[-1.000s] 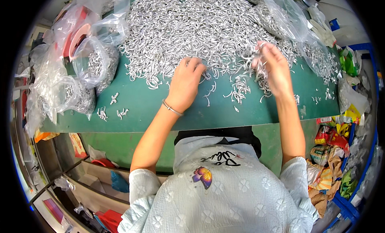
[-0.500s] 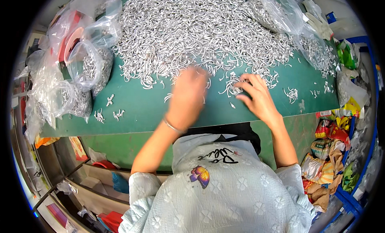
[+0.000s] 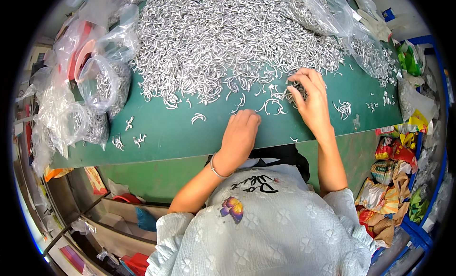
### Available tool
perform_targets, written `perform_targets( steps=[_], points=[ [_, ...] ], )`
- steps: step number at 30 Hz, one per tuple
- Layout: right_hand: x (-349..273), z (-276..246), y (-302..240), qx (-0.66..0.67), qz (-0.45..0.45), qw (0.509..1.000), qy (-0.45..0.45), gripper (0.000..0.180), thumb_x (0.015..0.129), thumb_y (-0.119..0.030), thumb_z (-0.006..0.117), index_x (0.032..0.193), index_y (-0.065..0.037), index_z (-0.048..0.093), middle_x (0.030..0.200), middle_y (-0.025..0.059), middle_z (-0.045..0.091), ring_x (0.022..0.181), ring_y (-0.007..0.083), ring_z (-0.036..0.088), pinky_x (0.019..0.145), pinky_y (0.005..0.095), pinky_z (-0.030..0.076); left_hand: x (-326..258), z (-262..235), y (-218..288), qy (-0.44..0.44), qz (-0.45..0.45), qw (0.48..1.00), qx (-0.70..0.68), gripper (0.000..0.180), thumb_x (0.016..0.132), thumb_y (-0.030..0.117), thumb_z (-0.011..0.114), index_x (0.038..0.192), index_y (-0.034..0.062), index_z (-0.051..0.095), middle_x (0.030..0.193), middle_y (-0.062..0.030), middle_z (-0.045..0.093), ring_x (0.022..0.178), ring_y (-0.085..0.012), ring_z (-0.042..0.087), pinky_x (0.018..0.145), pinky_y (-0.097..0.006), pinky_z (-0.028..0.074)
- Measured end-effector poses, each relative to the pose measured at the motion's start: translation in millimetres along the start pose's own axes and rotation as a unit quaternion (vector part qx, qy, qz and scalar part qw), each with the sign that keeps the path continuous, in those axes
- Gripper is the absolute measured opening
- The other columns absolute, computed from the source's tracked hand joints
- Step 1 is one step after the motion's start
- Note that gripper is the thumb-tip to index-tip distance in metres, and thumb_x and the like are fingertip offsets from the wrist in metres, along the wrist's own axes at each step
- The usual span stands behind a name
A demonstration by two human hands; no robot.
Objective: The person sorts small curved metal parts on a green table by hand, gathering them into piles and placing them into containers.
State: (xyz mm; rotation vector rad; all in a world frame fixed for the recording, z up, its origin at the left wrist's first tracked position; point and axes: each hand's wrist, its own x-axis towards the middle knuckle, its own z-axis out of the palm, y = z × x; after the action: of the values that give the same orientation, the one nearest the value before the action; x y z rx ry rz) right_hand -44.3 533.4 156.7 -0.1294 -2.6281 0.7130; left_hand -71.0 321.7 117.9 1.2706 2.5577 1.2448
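The small pieces (image 3: 213, 43) are silvery, slim and curved, heaped thickly over the far part of the green tabletop (image 3: 175, 133), with loose ones scattered nearer us. Our left hand (image 3: 241, 136) is palm down near the front edge, fingers bent and close together; we cannot tell whether its grip has anything. Our right hand (image 3: 311, 100) arches beside the heap, its grip parted between thumb and forefinger; pieces show there, but we cannot tell whether any are held. Since half a second ago, our left hand is closer to our body.
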Motion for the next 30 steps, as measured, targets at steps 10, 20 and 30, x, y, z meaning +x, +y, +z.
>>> perform_targets(
  steps=[10,20,30],
  points=[
    [9.9,35.8,-3.1,-0.067,0.026,0.993,-0.098,0.017,0.077,-0.017,0.076,0.086,-0.007,0.065,0.091,0.0068,0.056,0.093,0.0258,0.051,0.081,0.0407,0.034,7.9,-10.4,1.8,0.063,-0.065,0.994,0.067,0.028,0.083,-0.004,0.062,0.109,0.0051,0.062,0.108,-0.0096,0.057,0.093,-0.0271,0.054,0.079,-0.037,0.040],
    [21.8,46.4,-11.8,-0.128,0.103,0.971,-0.175,0.008,0.070,-0.016,0.072,0.074,-0.010,0.069,0.088,0.0083,0.064,0.098,0.0278,0.055,0.086,0.0462,0.034,1.6,-8.7,5.1,0.050,-0.059,0.995,0.063,0.029,0.081,0.002,0.068,0.109,0.0059,0.062,0.113,-0.0111,0.057,0.102,-0.0290,0.055,0.085,-0.040,0.039],
    [-0.3,3.8,17.2,0.087,0.141,0.986,0.011,0.009,0.072,-0.007,0.071,0.076,-0.004,0.063,0.075,0.0059,0.063,0.076,0.0175,0.061,0.078,0.0331,0.045,3.4,-20.6,3.6,0.045,-0.048,0.996,0.057,0.028,0.083,0.003,0.067,0.110,0.0046,0.062,0.115,-0.0114,0.057,0.105,-0.0295,0.054,0.089,-0.040,0.037]
  ],
)
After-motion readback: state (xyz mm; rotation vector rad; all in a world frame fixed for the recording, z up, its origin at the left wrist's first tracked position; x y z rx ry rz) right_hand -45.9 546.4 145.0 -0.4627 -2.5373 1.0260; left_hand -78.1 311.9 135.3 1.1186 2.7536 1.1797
